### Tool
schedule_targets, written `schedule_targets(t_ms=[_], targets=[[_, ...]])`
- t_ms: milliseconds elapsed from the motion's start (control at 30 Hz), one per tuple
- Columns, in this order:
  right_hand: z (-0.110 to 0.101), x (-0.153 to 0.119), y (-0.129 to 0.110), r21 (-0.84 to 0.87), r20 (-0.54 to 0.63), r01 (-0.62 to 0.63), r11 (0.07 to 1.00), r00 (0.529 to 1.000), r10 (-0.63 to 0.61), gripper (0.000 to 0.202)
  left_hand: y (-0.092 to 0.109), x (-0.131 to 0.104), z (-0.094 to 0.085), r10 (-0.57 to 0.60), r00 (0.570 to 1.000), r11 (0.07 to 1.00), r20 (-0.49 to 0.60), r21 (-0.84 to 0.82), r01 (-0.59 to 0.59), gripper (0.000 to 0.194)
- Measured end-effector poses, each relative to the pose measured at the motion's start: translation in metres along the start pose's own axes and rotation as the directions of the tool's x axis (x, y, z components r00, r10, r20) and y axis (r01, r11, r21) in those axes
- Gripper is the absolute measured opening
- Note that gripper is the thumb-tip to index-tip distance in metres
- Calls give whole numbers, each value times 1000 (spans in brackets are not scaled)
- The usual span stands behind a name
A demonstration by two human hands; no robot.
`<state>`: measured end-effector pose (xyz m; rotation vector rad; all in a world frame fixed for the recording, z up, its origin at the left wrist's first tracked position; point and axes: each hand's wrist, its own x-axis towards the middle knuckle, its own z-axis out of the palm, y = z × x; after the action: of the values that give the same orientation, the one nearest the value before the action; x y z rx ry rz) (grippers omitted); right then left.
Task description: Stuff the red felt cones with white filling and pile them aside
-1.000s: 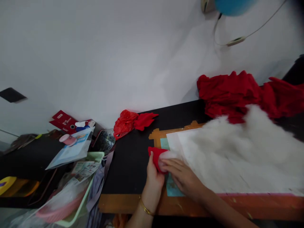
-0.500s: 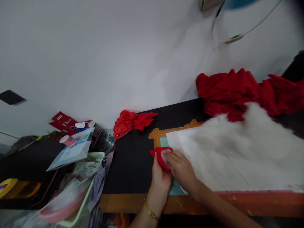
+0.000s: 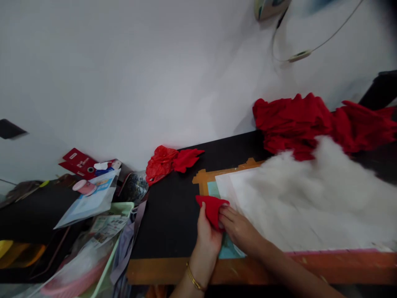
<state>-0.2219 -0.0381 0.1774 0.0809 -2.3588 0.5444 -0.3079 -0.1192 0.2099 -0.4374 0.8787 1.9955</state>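
My left hand [image 3: 208,231] wraps round a small red cloth pouch [image 3: 212,208] with a pointed corner, its thumb lying on the near face. At the pouch's right side, my right hand [image 3: 237,227] has its fingers bent and pressed to the open edge; the fingertips are partly hidden there. Any stuffing between those fingers cannot be made out. Right of the hands, a big fluffy heap of white stuffing [image 3: 322,190] lies on white sheets [image 3: 228,184]. Under the hands shows a light blue-green sheet [image 3: 228,248].
Dark red cloth [image 3: 291,124] is piled by the wall behind the stuffing. A red plastic bag [image 3: 159,163] and red cloth pieces [image 3: 187,160] lie at the back of the black table [image 3: 169,223]. Left stands a pale green basket [image 3: 108,265]; a pink-lidded tub [image 3: 84,187] rests on a packet.
The white stuffing that showed at my right fingers is no longer visible at the pouch. My right fingers have moved slightly to the pouch's right edge. The view has shifted a little.
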Motion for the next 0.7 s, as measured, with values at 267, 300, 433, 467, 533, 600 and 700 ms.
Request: schedule_targets(t_ms=[267,300,433,467,533,600,700], targets=[[25,-13,-13,132,117,-248,960,965,234,54,-12,-4,0,111,988,994,-109,21,-109,35],[24,-12,-15,152,102,-258,954,964,244,55,-13,-6,2,112,987,993,-115,39,-108,36],[-1,-5,-17,337,39,-282,898,957,286,39,-7,-12,3,250,966,962,-60,128,-241,35],[-8,-3,-17,380,24,-301,875,949,316,34,-3,-13,2,310,950,941,-27,154,-302,34],[-19,0,-18,431,-7,-338,836,926,378,27,6,-12,0,386,921,903,55,185,-389,35],[-23,1,-20,446,-43,-349,824,911,409,22,15,-9,-2,370,922,910,112,157,-384,34],[-22,0,-25,409,-125,-310,858,912,390,22,25,-2,-4,237,966,970,103,31,-241,29]])
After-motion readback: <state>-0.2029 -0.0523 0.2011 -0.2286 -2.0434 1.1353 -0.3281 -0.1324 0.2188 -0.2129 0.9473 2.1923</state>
